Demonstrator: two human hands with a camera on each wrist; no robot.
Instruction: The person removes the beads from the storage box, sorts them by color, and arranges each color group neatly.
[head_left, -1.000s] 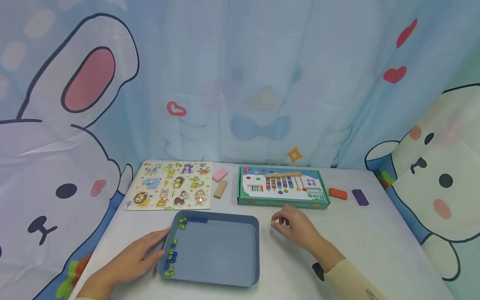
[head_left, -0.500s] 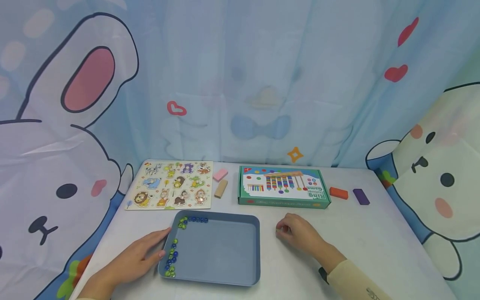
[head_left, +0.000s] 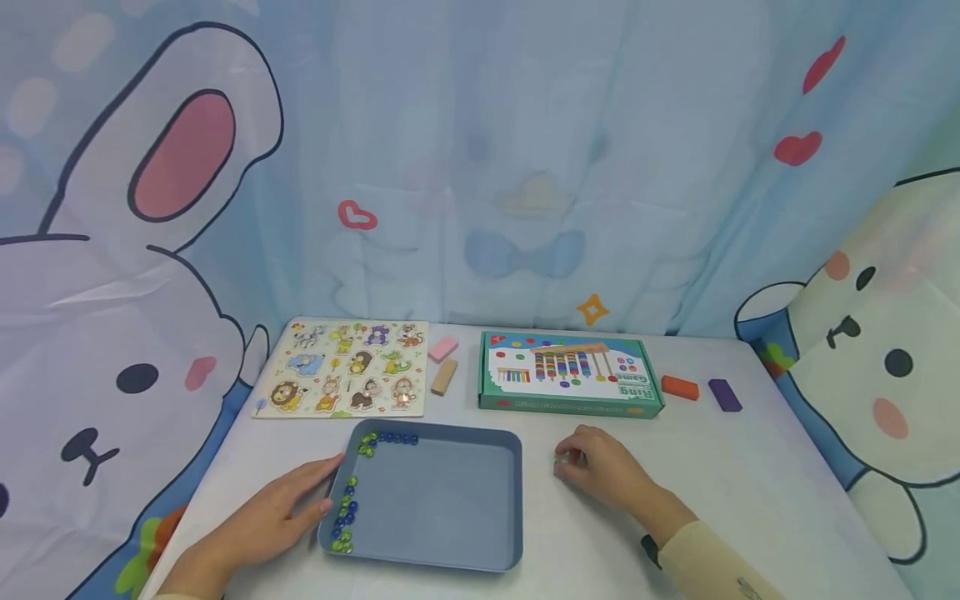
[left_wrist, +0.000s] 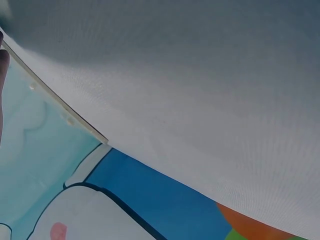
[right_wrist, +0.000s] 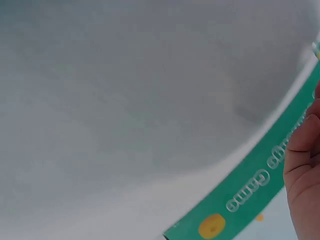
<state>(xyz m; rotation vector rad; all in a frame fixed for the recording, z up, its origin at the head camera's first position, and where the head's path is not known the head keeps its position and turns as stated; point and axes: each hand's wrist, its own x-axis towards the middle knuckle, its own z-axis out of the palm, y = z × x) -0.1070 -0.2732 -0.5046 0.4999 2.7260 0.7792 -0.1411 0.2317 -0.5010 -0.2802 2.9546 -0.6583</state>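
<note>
My left hand [head_left: 273, 512] rests with its fingers extended against the left rim of a blue-grey tray [head_left: 435, 500]. Inside the tray, blue marbles [head_left: 397, 438] line the back left corner with green ones [head_left: 367, 446]. More blue and green marbles [head_left: 346, 517] run along the left wall. To the right of the tray, my right hand [head_left: 603, 471] pinches a small pale marble [head_left: 559, 459] between thumb and forefinger, low over the white table. In the right wrist view, a marble [right_wrist: 316, 50] with teal and yellow shows at the edge, just past the fingertips.
Behind the tray stand an animal puzzle board [head_left: 345, 367], a pink block [head_left: 443, 349], a wooden block [head_left: 444, 377] and a green game box [head_left: 570, 375]. An orange block [head_left: 680, 387] and a purple block [head_left: 725, 395] lie at the back right. A printed curtain [head_left: 525, 167] closes the back.
My right hand, with the marble, has drawn slightly right and toward me, down nearer the table, then stayed almost still. The left hand keeps its place at the tray.
</note>
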